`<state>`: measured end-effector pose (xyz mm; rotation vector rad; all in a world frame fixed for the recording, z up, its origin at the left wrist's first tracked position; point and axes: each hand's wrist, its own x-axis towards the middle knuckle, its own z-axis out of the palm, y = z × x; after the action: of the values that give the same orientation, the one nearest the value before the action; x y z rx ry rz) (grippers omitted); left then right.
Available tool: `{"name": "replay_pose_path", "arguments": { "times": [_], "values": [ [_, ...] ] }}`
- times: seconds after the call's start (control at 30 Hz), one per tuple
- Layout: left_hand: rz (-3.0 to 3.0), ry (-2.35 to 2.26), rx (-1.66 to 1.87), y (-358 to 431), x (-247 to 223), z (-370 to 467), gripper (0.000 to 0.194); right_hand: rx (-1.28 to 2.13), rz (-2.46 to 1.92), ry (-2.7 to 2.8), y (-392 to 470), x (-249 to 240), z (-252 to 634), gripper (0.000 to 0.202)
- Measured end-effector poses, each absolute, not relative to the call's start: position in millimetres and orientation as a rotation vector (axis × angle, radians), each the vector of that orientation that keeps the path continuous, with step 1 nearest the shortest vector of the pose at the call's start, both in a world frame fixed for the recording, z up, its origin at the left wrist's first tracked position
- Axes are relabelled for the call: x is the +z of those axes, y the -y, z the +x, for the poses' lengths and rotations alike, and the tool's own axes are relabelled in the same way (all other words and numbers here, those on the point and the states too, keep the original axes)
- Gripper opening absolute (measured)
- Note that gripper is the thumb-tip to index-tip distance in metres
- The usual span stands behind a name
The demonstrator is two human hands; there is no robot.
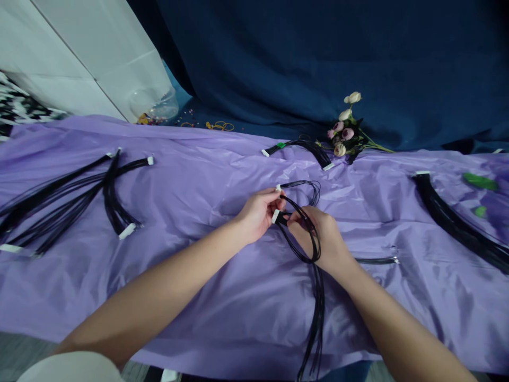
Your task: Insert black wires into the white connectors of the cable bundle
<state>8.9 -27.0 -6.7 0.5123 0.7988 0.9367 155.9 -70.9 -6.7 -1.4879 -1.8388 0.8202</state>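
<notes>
Bundle of thin black wires with small white plastic connectors [314, 249]: held above the crinkled purple plastic sheet [207, 175], one end trailing off its near edge. Judged light, limp, tangle-prone; best gripped at the connectors. Left hand [256, 212]: fingertips pinched on a connector. Right hand [322, 236]: closed around the looped wires, apparently. Further black wire bundles [71, 196] are laid far left; a long black harness [453, 220] far right. Coiled black cable [302, 147] and a small bunch of artificial pink-and-cream flowers [345, 130] are set beyond, against dark blue cloth [318, 53].
</notes>
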Motion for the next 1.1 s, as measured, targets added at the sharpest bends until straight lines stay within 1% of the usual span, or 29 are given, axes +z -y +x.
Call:
{"name": "replay_pose_path", "arguments": {
  "times": [0.1,0.2,0.3,0.53,0.67,0.83,0.9,1.0,1.1],
  "values": [
    [0.513,-0.804,0.936,28,-5,10,0.01,0.882,-1.466,1.783,69,-10,156,0.019],
    [0.519,-0.813,0.93,29,-4,10,0.01,1.047,-1.417,1.702,68,-13,157,0.027],
    [0.525,-0.817,0.931,30,-3,11,0.009,1.202,-1.387,1.599,66,-14,157,0.027],
    [0.529,-0.836,0.945,31,-2,12,0.01,1.442,-1.386,1.383,62,-15,157,0.028],
    [0.527,-0.85,0.953,31,-2,12,0.009,1.444,-1.396,1.44,61,-10,160,0.031],
    [0.537,-0.841,0.964,29,-3,11,0.008,1.426,-1.316,1.587,63,-2,164,0.029],
    [0.554,-0.833,0.965,28,-4,11,0.008,1.443,-1.294,1.522,63,-1,163,0.032],
    [0.574,-0.839,0.955,28,-5,11,0.009,1.564,-1.306,1.324,61,2,161,0.035],
    [0.571,-0.835,0.933,28,-3,11,0.01,1.721,-1.281,1.062,58,9,162,0.032]
  ]
}}
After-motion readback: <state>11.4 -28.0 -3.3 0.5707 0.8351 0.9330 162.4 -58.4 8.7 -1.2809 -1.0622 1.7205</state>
